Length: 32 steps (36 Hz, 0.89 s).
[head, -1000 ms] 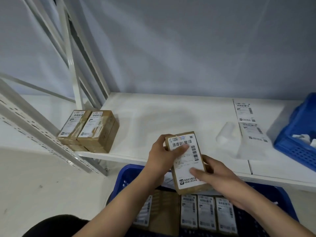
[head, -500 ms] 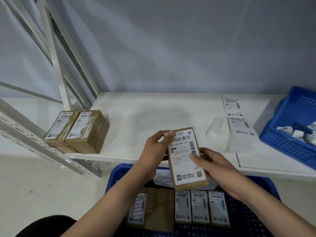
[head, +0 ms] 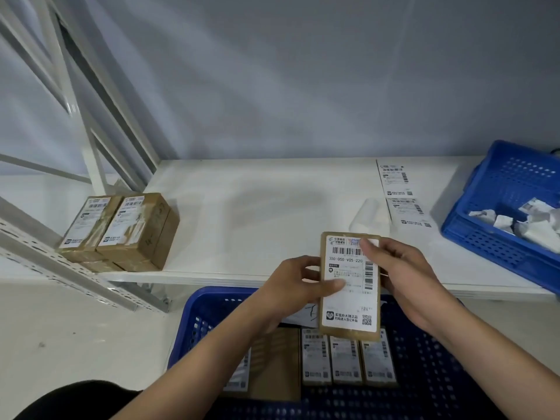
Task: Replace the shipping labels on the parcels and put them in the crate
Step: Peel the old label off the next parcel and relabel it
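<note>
A brown cardboard parcel [head: 350, 310] with a white shipping label on its face is held upright above the blue crate [head: 209, 310] at the bottom. My left hand [head: 298, 286] grips its left edge, thumb pressed on the label's middle. My right hand [head: 403, 274] holds the right edge, thumb on the label's top near the barcode. Several labelled parcels [head: 347, 357] lie in a row inside the crate. Two stacked parcels with worn labels [head: 121, 231] wait on the shelf's left end. A strip of fresh labels [head: 400, 192] lies on the shelf at the right.
A white shelf [head: 257, 213] spans the middle. A second blue basket [head: 500, 225] at the right edge holds crumpled label scraps. A curled translucent backing sheet [head: 365, 215] lies beside the label strip. White metal rack struts [head: 91, 122] slant at the left.
The parcel has turned more upright and shifted right. My left thumb slid down from the label's top to its middle; my right thumb moved up to the top.
</note>
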{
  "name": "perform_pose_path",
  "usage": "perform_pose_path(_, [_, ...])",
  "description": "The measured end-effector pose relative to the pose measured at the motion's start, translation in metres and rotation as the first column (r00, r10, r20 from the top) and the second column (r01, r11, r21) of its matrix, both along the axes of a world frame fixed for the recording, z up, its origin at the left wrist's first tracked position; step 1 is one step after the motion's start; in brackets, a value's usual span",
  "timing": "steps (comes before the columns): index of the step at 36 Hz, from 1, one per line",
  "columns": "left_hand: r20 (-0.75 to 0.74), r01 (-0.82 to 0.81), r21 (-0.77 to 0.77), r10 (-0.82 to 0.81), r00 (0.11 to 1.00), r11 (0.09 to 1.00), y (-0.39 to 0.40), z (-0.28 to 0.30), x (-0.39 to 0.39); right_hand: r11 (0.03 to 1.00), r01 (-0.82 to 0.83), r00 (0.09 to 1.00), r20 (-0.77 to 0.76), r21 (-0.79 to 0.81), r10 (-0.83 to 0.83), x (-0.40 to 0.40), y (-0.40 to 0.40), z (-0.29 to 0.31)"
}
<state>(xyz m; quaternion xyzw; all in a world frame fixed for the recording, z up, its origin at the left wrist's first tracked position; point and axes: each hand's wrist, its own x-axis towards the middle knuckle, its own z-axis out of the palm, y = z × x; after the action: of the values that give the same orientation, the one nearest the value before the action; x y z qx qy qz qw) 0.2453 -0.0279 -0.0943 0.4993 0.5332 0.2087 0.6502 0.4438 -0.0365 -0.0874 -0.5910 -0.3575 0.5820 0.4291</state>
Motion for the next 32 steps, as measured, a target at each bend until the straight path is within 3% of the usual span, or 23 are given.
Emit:
perform_pose_path(12, [0.02,0.029,-0.037,-0.028,0.999,0.999,-0.005,-0.001,0.01,0.997,-0.04,0.999,-0.013,-0.061,0.039,0.021,-0.008,-0.002])
perform_pose_path(18, [-0.028,-0.048,-0.009,0.048,0.998,0.999,-0.004,-0.002,0.012,0.999,0.042,0.995,0.092,-0.029,-0.04,0.026,-0.02,-0.012])
perform_pose_path(23, [-0.008,0.109,-0.08,-0.11,0.994,0.991,-0.016,-0.004,0.013,0.997,0.072,0.99,0.118,0.027,-0.075,0.029,-0.023,-0.009])
perform_pose_path(26, [-0.068,0.146,-0.034,-0.148,0.987,0.989,-0.025,-0.008,0.013,0.997,0.079,0.993,0.087,0.013,-0.08,0.031,-0.024,-0.009])
perform_pose_path(32, [-0.073,0.022,0.075,-0.017,0.997,0.997,-0.033,-0.012,0.002,0.997,0.05,0.997,-0.05,-0.06,-0.053,0.024,-0.028,-0.013])
